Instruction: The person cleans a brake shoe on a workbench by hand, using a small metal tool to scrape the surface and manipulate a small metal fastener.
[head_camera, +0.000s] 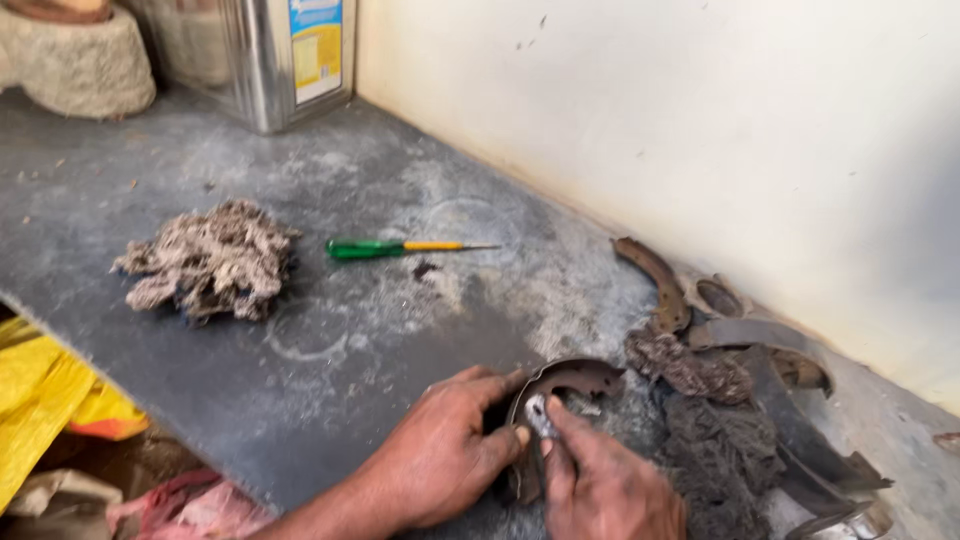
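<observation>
A curved brake shoe, rusty brown with a small shiny metal piece at its near end, lies on the grey stone slab near its front edge, between the two hands. The left hand lies against the shoe's left side, thumb pressed on the rim and fingers curled round the lower end, so it grips the shoe. The right hand comes in just beside it from below, its fingertips pinched on the shiny piece; the two hands meet there, touching.

Just right of the shoe lie wads of dark, greasy cotton waste, and beyond them more worn brake shoes and curved metal parts piled along the cream wall. Well apart to the left, a green-handled screwdriver lies flat on the slab, its tip pointing right. Left of that sits a paler clump of cotton waste. A square metal tin stands in the far corner. Yellow cloth hangs below the slab's left edge.
</observation>
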